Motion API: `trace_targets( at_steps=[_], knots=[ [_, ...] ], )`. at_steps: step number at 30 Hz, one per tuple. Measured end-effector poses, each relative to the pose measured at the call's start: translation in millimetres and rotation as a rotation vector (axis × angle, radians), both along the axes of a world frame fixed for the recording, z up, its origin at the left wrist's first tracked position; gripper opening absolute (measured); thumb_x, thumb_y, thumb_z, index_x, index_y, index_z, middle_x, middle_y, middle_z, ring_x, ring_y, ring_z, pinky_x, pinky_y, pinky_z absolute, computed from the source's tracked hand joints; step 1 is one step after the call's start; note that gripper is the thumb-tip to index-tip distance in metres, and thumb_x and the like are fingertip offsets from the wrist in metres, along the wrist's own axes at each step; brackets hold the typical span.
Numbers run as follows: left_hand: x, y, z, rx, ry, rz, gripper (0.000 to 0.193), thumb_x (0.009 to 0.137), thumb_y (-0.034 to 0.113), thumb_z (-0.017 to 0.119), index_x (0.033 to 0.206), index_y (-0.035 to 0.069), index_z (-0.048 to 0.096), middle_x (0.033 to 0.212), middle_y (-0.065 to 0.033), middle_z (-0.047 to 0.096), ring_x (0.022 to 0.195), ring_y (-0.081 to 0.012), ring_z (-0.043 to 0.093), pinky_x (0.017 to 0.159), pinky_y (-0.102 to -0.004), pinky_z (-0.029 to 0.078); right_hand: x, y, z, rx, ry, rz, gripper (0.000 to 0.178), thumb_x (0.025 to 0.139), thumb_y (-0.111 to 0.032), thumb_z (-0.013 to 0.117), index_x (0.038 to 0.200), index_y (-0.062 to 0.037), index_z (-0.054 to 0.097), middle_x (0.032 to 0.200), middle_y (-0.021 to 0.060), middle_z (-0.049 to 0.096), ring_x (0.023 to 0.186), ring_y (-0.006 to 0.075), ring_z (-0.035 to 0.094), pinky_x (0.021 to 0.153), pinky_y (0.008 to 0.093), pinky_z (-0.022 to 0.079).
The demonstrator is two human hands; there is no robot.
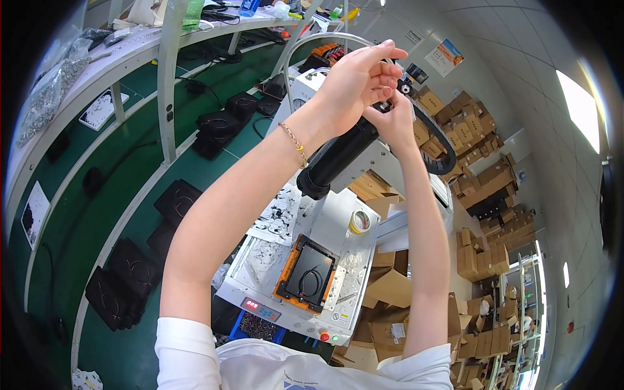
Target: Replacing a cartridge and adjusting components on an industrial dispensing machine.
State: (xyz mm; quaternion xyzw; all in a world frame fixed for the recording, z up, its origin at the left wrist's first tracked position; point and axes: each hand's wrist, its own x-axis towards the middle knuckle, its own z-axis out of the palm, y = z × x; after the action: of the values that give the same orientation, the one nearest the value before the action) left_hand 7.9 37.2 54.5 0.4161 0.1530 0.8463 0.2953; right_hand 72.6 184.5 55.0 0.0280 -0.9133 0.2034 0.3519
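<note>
Both my arms reach up and forward to the top of a bench machine. My left hand is bent at the wrist with its fingers curled, near the upper end of a thick black cylinder. Right beside it, my right hand closes around a dark part at that upper end; the fingers hide most of it. Whether the left fingers hold anything is hidden. A clear tube arches behind my left hand. Below, on the machine's bed, an orange fixture holds a black square panel with a coiled black cable on it.
A yellow tape roll and a sheet strewn with black bits lie on the bed. A blue bin of small parts sits below. Leftward runs a green conveyor with black pieces; cardboard boxes stand at right.
</note>
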Motion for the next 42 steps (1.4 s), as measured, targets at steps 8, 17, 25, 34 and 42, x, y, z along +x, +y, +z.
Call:
trace_targets(
  at_steps=[8, 17, 25, 34, 42],
  knots=[
    [0, -4, -1, -0.008, 0.014, 0.018, 0.039, 0.099, 0.034, 0.047, 0.118, 0.002, 0.057, 0.084, 0.0013, 0.054, 0.081, -0.0063, 0.051, 0.076, -0.0231, 0.044, -8, -9, -5, 0.100, 0.069, -0.232, 0.042, 0.067, -0.027, 0.076, 0.102, -0.0041, 0.067, 0.084, 0.0146, 0.069, 0.078, 0.0265, 0.068, 0.072, 0.0353, 0.052],
    [0, -5, -2, -0.026, 0.009, 0.010, 0.039, 0.099, 0.035, 0.046, 0.118, 0.003, 0.058, 0.082, 0.0017, 0.054, 0.081, -0.0067, 0.051, 0.077, -0.0238, 0.043, -4, -6, -31, -0.432, 0.213, 0.032, 0.045, 0.066, -0.010, 0.078, 0.108, -0.0030, 0.064, 0.097, 0.0049, 0.065, 0.087, 0.0124, 0.061, 0.079, 0.0277, 0.047],
    [-1, -7, -1, -0.024, 0.007, 0.013, 0.039, 0.099, 0.034, 0.045, 0.118, 0.003, 0.058, 0.082, 0.0016, 0.054, 0.082, -0.0073, 0.051, 0.079, -0.0249, 0.043, -1, -17, -28, -0.385, 0.281, -0.030, 0.046, 0.067, -0.015, 0.080, 0.106, -0.0009, 0.061, 0.099, 0.0061, 0.064, 0.087, 0.0126, 0.060, 0.081, 0.0271, 0.047],
    [-3, -4, 0, -0.013, -0.001, 0.000, 0.039, 0.099, 0.034, 0.046, 0.118, 0.003, 0.058, 0.083, 0.0012, 0.053, 0.081, -0.0073, 0.051, 0.077, -0.0252, 0.044, -11, -15, -46, -0.386, 0.364, -0.077, 0.043, 0.070, -0.015, 0.077, 0.108, 0.0011, 0.063, 0.096, 0.0059, 0.065, 0.085, 0.0118, 0.060, 0.079, 0.0261, 0.048],
    [1, -7, -3, -0.042, 0.015, 0.005, 0.041, 0.099, 0.037, 0.047, 0.119, 0.003, 0.059, 0.083, 0.0010, 0.053, 0.083, -0.0079, 0.051, 0.082, -0.0265, 0.043, -11, -23, -40, -0.301, 0.414, -0.169, 0.041, 0.068, -0.015, 0.078, 0.103, 0.0014, 0.062, 0.093, 0.0058, 0.065, 0.082, 0.0136, 0.060, 0.078, 0.0277, 0.048]
  ],
)
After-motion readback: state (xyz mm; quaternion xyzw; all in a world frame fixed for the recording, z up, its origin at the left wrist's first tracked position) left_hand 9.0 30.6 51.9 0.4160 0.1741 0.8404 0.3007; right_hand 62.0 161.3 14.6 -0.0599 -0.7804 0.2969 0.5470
